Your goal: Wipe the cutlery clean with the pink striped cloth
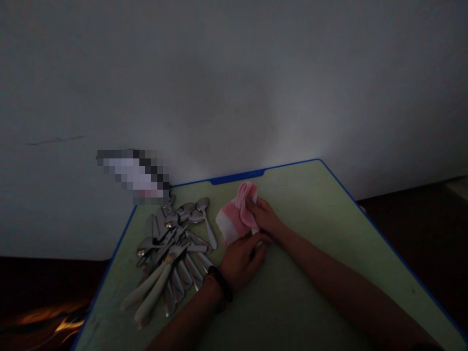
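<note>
Head view: nearest in, two smooth, pale cutlery handles (155, 288) are slanting toward the wearer, and just beyond them the rounded, shiny handles of a metal pile (185, 273) are fanning out over the counter (321, 214), its pale green top looking flat and matte. A black bracelet (221, 283) is circling the left wrist; here the left hand (244, 261) is sitting low, fingers curled, just below the cloth, and I cannot tell whether it is gripping anything.

And there is the cloth (234, 219), soft, pink and white, lying right of the pile around the counter's middle! The right hand (263, 214) is clamping its folded part between thumb and fingers. The long axis is running aslant, the looped fold pointing up toward the wall, the broad flap spreading lower left toward the cutlery.

Farther over, oval spoon bowls (186, 210) are gleaming, mostly facing away from the wearer. A blue rim strip (237, 177) is edging the counter, and behind it a grey, scuffed wall (234, 87) is standing.
</note>
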Demonstrator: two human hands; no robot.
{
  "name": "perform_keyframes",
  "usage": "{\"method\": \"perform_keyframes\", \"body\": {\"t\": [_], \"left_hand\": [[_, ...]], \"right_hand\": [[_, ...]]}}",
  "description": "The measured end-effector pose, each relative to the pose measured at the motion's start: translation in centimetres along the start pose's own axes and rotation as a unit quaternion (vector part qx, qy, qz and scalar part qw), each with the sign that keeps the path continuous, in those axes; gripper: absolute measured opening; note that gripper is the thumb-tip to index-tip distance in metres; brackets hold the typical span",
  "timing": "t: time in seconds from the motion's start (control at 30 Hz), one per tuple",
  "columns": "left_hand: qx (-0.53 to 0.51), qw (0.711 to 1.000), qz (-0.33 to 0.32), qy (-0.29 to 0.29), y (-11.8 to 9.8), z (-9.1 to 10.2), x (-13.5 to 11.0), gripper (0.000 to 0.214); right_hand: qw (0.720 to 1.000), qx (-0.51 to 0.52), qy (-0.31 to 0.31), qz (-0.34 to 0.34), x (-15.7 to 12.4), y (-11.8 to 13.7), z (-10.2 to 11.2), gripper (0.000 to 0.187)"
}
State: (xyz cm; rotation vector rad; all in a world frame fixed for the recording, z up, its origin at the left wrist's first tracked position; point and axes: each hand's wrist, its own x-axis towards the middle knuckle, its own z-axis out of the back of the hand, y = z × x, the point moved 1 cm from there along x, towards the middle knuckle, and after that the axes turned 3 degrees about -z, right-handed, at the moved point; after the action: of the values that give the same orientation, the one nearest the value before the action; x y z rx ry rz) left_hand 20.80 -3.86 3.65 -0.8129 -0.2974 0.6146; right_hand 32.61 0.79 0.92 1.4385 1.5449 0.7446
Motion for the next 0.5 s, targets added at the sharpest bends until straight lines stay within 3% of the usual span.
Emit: {"method": "perform_keyframes", "body": {"t": [0.17, 0.27, 0.37, 0.5], "left_hand": [[-0.031, 0.999, -0.008, -0.022, 0.2, -0.1, -0.1, 0.027], [-0.079, 0.995, 0.009, -0.064, 0.5, -0.1, -0.2, 0.030], [-0.128, 0.983, 0.045, -0.126, 0.8, 0.0, -0.2, 0.032], [-0.161, 0.964, 0.065, -0.201, 1.0, 0.1, -0.2, 0.032]], "right_hand": [[0.992, 0.090, -0.060, -0.072, 0.2, 0.3, -0.2, 0.042], [0.978, 0.182, -0.004, -0.100, 0.2, 0.8, -0.4, 0.041], [0.962, 0.253, 0.054, -0.084, 0.1, 1.4, -0.4, 0.033], [0.953, 0.290, 0.058, -0.075, 0.0, 1.6, -0.2, 0.025]]}}
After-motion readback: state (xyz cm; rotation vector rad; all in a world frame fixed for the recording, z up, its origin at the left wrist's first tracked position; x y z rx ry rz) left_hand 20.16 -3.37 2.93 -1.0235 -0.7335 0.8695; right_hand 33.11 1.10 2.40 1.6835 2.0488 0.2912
